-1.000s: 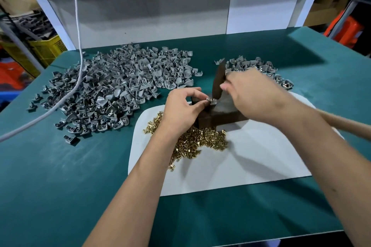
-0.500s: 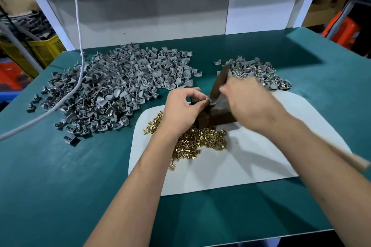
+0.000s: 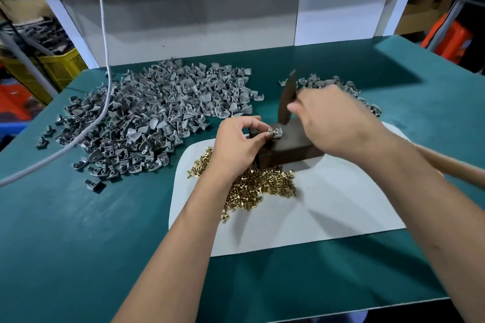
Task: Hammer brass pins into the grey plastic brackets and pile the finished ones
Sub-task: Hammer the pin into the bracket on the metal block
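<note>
Left hand (image 3: 240,143) fingers pinch a small grey bracket (image 3: 277,133); right hand (image 3: 333,123) fingers grip the hammer (image 3: 287,102).

Two hands: left (image 3: 237,144), right (image 3: 338,123). One worktop (image 3: 78,231), upper left to lower right of frame. One white mat (image 3: 328,210), centre right. One dark block (image 3: 288,147) at centre. One hammer (image 3: 287,102), head raised above the block. Two piles of grey brackets: big pile (image 3: 157,115) upper left, too many to count; small pile (image 3: 333,84) upper right, part hidden. One bracket (image 3: 276,132) on the block. One heap of brass pins (image 3: 257,186), uncountable. One white cable (image 3: 103,42), left.
</note>
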Available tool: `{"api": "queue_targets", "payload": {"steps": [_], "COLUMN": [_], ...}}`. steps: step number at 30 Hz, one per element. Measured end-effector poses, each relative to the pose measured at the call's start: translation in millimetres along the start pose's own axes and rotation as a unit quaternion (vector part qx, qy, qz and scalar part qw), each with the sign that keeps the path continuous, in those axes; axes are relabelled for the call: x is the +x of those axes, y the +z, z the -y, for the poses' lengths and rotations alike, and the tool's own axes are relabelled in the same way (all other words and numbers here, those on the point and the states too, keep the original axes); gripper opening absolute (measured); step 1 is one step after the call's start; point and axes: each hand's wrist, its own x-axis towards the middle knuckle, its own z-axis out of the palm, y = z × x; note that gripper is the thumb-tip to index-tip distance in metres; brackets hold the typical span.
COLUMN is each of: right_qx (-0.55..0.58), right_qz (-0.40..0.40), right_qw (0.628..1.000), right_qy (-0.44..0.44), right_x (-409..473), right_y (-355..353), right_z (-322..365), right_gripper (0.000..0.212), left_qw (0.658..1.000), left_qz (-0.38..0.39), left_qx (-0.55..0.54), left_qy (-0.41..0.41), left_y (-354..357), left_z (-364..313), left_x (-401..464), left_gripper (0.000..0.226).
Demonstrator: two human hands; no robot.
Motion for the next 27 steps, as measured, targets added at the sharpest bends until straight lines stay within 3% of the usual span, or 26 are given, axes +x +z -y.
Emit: {"api": "queue_targets", "payload": {"steps": [2,3,5,7,9,12,13,17,21,23,27], "right_qx": [0.062,0.073,0.039,0.0,-0.018,0.033,0.042,0.02,0.01,0.057,0.181], "right_qz": [-0.096,-0.092,0.009,0.055,0.037,-0.093,-0.103,0.025,-0.007,-0.016,-0.029], "right_qw": [0.993,0.993,0.999,0.998,0.999,0.995,0.994,0.999,1.0,0.998,0.978], "right_qy": [0.025,0.026,0.01,-0.01,-0.014,0.014,0.021,0.012,0.014,0.03,0.097], "right_x": [-2.9,-4.8,-10.2,-8.6,-1.0,0.4,-1.2,-8.0,-9.3,-13.7,-21.1], "right_y": [3.6,8.0,19.6,16.4,4.7,3.6,9.2,26.4,16.7,18.1,17.3], "right_z": [1.0,5.1,12.5,8.8,1.7,1.4,5.3,7.5,-15.8,-32.9,-69.0], "right_gripper": [0.023,0.022,0.021,0.021,0.023,0.022,0.021,0.023,0.027,0.034,0.016], "left_qw": [1.0,1.0,1.0,1.0,1.0,1.0,1.0,1.0,1.0,1.0,0.999], "left_qz": [-0.002,-0.003,-0.004,-0.004,-0.004,0.002,0.001,-0.007,-0.012,-0.008,-0.01], "left_qx": [0.007,0.008,-0.003,-0.003,0.006,0.01,0.012,-0.007,0.007,0.004,-0.028], "left_qy": [0.007,0.006,-0.004,-0.009,-0.001,0.005,0.006,-0.002,0.001,-0.01,-0.037], "left_y": [-1.0,-1.5,-1.2,-0.4,-0.7,-1.8,-1.6,0.2,1.1,3.7,5.7], "left_z": [-0.3,-0.2,-0.2,-1.3,-1.1,-0.9,0.1,2.6,2.4,2.3,-5.5], "left_x": [0.5,0.9,0.6,-0.1,0.6,0.9,0.7,0.2,-2.2,-3.9,-3.3], "left_gripper": [0.014,0.015,0.016,0.011,0.005,0.006,0.008,0.017,0.026,0.027,0.021]}}
